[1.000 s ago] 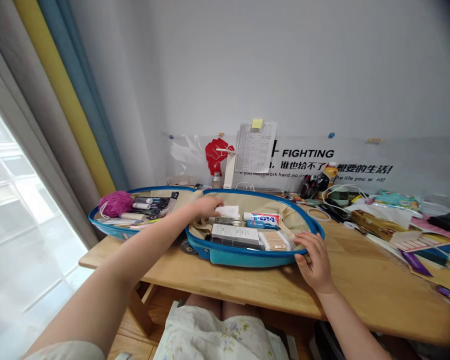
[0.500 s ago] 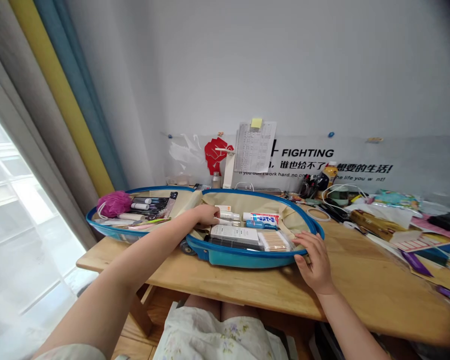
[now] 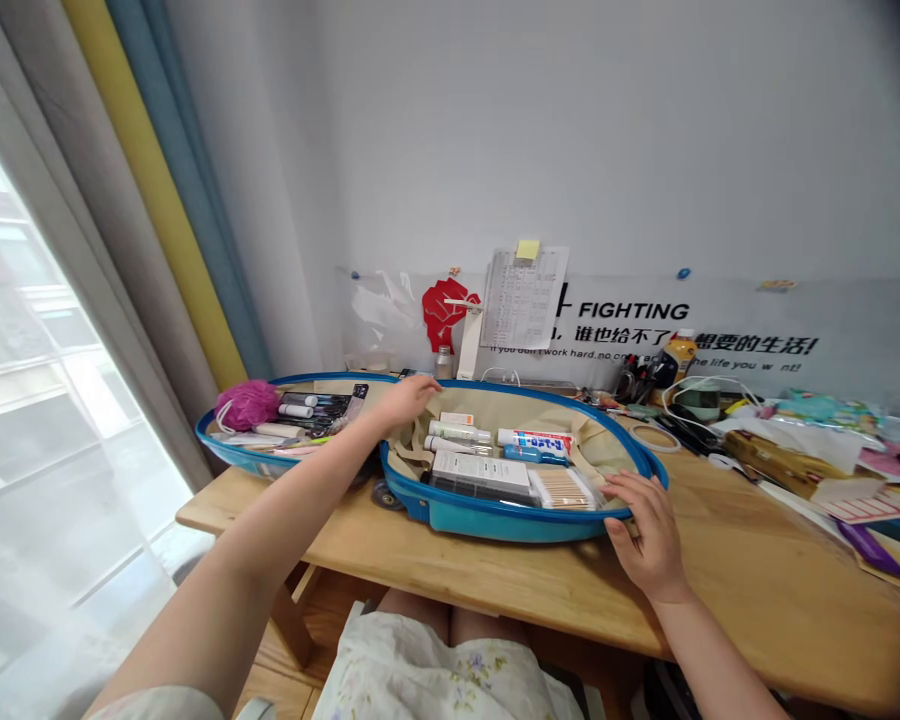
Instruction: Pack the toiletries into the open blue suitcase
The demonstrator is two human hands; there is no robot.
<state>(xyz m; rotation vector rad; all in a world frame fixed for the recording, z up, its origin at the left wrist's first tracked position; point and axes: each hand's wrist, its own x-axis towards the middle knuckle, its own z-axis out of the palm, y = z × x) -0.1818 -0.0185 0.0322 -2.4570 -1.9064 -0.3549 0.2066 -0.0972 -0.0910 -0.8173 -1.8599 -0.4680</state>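
A pale wooden bench (image 3: 765,580) stood beside a curtained window, and on it lay an opened blue hard-shell suitcase (image 3: 495,522), its two halves side by side and lined with beige fabric. The left half held a pink mesh bath sponge (image 3: 246,405) and a cluster of slim cosmetic tubes (image 3: 307,410). In the right half lay a white rectangular box (image 3: 481,466), a clear pack of wooden cotton swabs (image 3: 562,489), a white tube with red and blue print (image 3: 534,439), a small blue bottle (image 3: 526,454) and two slim white tubes (image 3: 456,436). The left hand (image 3: 401,402) was open and empty, its fingers spread above the beige lining at the far left of the right half, near the slim white tubes; whether it touched the lining could not be told. The right hand (image 3: 645,535) rested open on the suitcase's near right rim, its fingers laid over the edge without gripping anything.
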